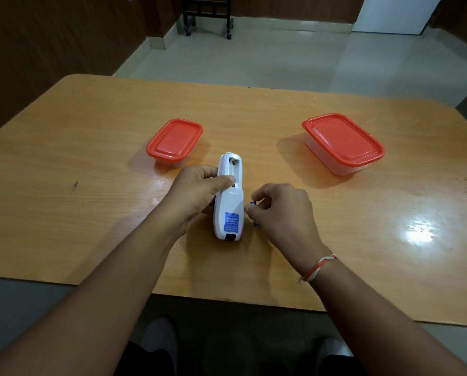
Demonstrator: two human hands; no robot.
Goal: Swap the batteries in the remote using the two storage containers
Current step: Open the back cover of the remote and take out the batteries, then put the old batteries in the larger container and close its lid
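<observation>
Centrally, remote (229,196) face-down — left hand (199,189) gripping, right hand (282,210) beside

The white remote (228,210) has a blue sticker (231,222) on its back. The sticker has small white writing and what look like rows of numbers, but they are too tiny and blurry to read. No other words show.

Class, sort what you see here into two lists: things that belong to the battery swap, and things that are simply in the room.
Belongs to the job:
white remote, back up, battery bay open
small red-lidded container
large red-lidded container
blue item in the right hand, probably a battery
left hand steadying the remote

Just there:
wheeled black frame on the floor
wrist thread
</observation>
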